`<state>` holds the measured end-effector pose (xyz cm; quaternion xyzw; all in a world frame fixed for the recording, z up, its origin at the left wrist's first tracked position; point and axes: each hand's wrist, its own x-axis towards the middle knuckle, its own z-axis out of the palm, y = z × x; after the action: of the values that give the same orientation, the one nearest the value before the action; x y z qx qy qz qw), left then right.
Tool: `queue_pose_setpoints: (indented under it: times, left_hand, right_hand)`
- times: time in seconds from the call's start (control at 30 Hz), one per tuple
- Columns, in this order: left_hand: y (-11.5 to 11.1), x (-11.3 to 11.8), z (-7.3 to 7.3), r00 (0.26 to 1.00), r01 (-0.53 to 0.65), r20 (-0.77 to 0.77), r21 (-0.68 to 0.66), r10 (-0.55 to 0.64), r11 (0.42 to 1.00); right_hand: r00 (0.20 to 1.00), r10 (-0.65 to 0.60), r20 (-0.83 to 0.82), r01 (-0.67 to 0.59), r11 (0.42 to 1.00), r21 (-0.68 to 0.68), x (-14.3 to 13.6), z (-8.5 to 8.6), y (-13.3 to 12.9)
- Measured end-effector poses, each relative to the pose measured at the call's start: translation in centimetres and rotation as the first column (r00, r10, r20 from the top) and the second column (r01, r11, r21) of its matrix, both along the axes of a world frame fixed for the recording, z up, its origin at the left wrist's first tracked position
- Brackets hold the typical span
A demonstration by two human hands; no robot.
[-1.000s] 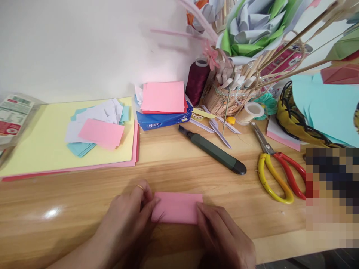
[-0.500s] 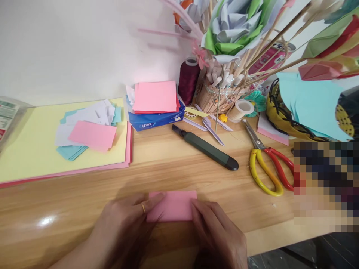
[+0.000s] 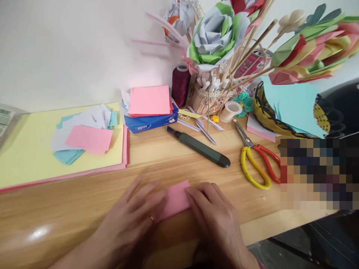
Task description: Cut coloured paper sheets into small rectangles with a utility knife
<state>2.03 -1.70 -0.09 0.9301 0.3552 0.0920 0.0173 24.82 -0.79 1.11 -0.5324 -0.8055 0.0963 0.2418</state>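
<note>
A small oblong piece of pink paper lies slanted at the table's near side, its right end raised a little higher in the picture. My right hand pinches that right end between thumb and fingers. Over the left end, my left hand rests with its fingers stretched and spread, somewhat blurred, hiding that part of the paper. A gold-coloured ring is on one of its fingers. Beyond the hands lies a dark green utility knife. To the right are scissors with one yellow and one red handle.
Yellow sheets at left bear cut paper pieces. Pink squares top a blue tissue pack. Behind stand a maroon thread spool and a stick-covered holder with paper flowers. A yellow basket holds turquoise paper.
The pink paper has turned, its right end swinging upward. My left hand has gone from pressing it with the thumb to lying over it with spread fingers. The view has shifted slightly right.
</note>
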Motion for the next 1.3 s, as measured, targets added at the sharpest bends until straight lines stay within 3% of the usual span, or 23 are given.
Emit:
queue_pose_setpoints:
  times: [0.1,0.3,0.47,0.9,1.03,1.17,1.3]
  left_hand:
    - [1.0,0.4,0.1,0.985,0.149,-0.081,-0.058,-0.154,0.987]
    - [1.9,0.6,-0.2,0.968,0.234,-0.081,-0.047,-0.238,0.971]
    - [1.5,0.4,-0.4,0.965,0.251,-0.084,0.002,-0.25,0.968]
    - [-2.5,-3.4,1.1,0.971,0.192,-0.142,-0.015,-0.193,0.981]
    - [-2.7,-3.7,1.5,0.973,0.187,-0.135,-0.037,-0.19,0.982]
    - [-2.6,-3.7,1.3,0.975,0.18,-0.122,-0.051,-0.185,0.982]
    - [-2.8,-3.7,1.0,0.977,0.174,-0.123,-0.037,-0.177,0.984]
  right_hand:
    - [0.999,0.01,0.041,-0.011,1.0,0.024,0.3,0.2,0.1]
    - [0.976,0.162,0.142,-0.195,0.946,0.26,0.3,-0.1,-2.1]
    - [0.92,0.193,0.342,-0.264,0.948,0.177,0.3,-0.6,-3.9]
    - [0.872,0.311,0.377,-0.346,0.938,0.026,2.2,-1.2,-4.0]
    - [0.857,0.235,0.458,-0.297,0.952,0.068,3.1,-0.7,-3.9]
    - [0.873,0.17,0.456,-0.247,0.962,0.114,1.6,-0.4,-4.4]
    - [0.876,0.311,0.367,-0.368,0.925,0.093,-0.5,-0.5,-5.0]
